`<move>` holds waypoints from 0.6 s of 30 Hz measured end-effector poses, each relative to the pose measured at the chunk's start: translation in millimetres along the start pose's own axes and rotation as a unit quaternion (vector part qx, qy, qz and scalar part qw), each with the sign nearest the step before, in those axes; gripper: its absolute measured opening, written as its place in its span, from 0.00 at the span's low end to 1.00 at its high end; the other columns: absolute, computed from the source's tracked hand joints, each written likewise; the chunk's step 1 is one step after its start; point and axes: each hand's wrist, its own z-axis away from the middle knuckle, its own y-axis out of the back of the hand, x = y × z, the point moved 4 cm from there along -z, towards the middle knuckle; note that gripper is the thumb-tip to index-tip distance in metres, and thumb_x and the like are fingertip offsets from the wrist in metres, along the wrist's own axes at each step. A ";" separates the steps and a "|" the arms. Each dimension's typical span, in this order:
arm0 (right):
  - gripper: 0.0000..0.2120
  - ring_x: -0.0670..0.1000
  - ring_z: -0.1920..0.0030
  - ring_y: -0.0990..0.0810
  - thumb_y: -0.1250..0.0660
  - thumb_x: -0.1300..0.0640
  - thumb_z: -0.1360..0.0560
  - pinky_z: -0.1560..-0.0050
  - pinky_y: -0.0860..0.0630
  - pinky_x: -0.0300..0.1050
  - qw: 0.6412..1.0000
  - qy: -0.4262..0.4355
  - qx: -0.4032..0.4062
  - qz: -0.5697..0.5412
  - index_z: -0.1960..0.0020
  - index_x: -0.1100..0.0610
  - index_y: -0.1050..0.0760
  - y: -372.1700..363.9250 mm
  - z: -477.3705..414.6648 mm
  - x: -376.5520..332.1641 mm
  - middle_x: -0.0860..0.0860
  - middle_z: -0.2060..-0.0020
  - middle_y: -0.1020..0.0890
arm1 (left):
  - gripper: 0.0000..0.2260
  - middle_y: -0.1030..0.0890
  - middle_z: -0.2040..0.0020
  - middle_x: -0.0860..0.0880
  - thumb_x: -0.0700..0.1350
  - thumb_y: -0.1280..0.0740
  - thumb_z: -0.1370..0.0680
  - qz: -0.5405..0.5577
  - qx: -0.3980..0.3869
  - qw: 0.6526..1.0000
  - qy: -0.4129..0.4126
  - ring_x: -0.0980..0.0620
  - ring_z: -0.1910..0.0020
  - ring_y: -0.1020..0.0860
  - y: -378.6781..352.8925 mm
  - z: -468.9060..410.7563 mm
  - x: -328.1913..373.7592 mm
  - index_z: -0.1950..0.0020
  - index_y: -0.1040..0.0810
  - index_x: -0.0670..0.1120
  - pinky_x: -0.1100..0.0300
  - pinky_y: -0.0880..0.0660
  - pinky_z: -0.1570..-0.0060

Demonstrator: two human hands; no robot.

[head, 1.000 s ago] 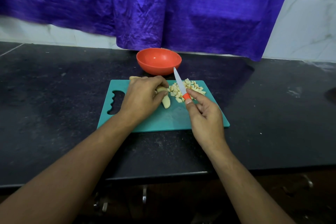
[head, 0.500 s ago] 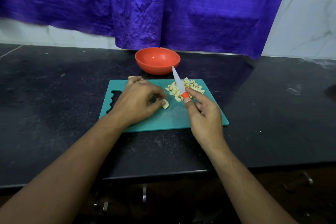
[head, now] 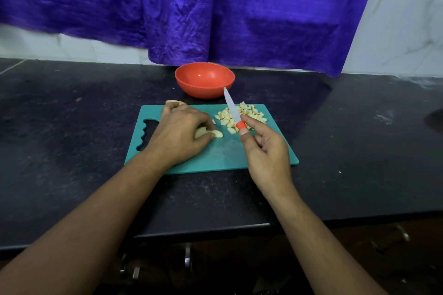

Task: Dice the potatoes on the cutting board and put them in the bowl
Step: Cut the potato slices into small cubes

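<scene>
Head view of a dark stone counter (head: pixel 72 127). A teal cutting board (head: pixel 215 158) lies on it, its long axis running left to right and its scalloped grip cut-out at the left end.

**Potatoes.** A heap of diced potato (head: pixel 249 115) sits on the far right part of the board. 1 pale uncut wedge (head: pixel 217 133) lies near the middle of the board, its long axis left to right and its narrow tip pointing right toward the dice. Another pale piece (head: pixel 175 102) lies at the far left edge of the board, partly hidden behind the knuckles.

**Hands.** The left hand (head: pixel 178 134) rests palm down on the left half of the board, thumb and curled fingertips pinching the wedge. The right hand (head: pixel 266 151) is over the right half, thumb and forefinger pinching the orange handle of a knife (head: pixel 232 109); its other fingers are loosely curled.

**Knife.** The long axis runs from the handle above the middle of the board, away from the person and slightly left. The pale blade crosses the near side of the dice, and its tip points at the bowl.

**Bowl.** An orange bowl (head: pixel 204 80) stands upright on the counter just beyond the far edge of the board; no potato shows inside.

**Surroundings.** Beyond the board, a purple cloth (head: pixel 215 7) hangs over a white tiled wall (head: pixel 402 31).
</scene>
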 end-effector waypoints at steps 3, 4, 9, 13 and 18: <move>0.16 0.43 0.74 0.37 0.34 0.53 0.17 0.71 0.37 0.43 1.000 -0.001 -0.004 0.002 0.30 0.46 0.23 -1.2 -0.3 0.6 0.40 0.77 0.31 | 0.10 0.18 0.54 0.59 0.62 0.32 0.23 -0.029 0.017 0.999 0.013 0.55 0.45 0.23 -1.7 0.2 4.4 0.53 0.19 0.57 0.45 0.38 0.30; 0.16 0.44 0.74 0.37 0.34 0.53 0.17 0.71 0.36 0.44 1.000 0.000 -0.004 0.002 0.30 0.46 0.23 -1.6 -0.3 0.4 0.41 0.76 0.32 | 0.11 0.19 0.55 0.59 0.63 0.33 0.23 -0.035 0.017 0.999 0.017 0.55 0.47 0.23 -2.1 -0.2 5.2 0.54 0.20 0.57 0.44 0.38 0.30; 0.17 0.46 0.73 0.35 0.34 0.52 0.17 0.70 0.33 0.48 0.999 0.005 -0.014 0.031 0.30 0.44 0.24 -1.8 2.1 -1.4 0.42 0.76 0.32 | 0.07 0.18 0.53 0.60 0.57 0.32 0.24 -0.002 0.014 1.000 0.013 0.56 0.45 0.23 -1.1 1.6 3.3 0.53 0.19 0.56 0.47 0.39 0.31; 0.16 0.45 0.76 0.34 0.35 0.50 0.18 0.71 0.36 0.41 0.993 0.029 -0.025 0.110 0.30 0.42 0.23 -0.5 2.2 -5.2 0.41 0.77 0.30 | 0.10 0.18 0.51 0.60 0.56 0.35 0.27 0.040 0.003 0.999 0.024 0.55 0.44 0.23 0.1 4.1 0.4 0.51 0.18 0.56 0.49 0.40 0.34; 0.19 0.44 0.59 0.19 0.38 0.46 0.18 0.58 0.23 0.45 0.953 0.074 -0.059 0.287 0.27 0.39 0.27 1.8 8.1 -17.4 0.41 0.55 0.15 | 0.11 0.16 0.51 0.62 0.54 0.36 0.28 0.078 0.001 0.996 0.035 0.58 0.43 0.23 -0.3 3.6 -4.1 0.51 0.15 0.57 0.49 0.37 0.33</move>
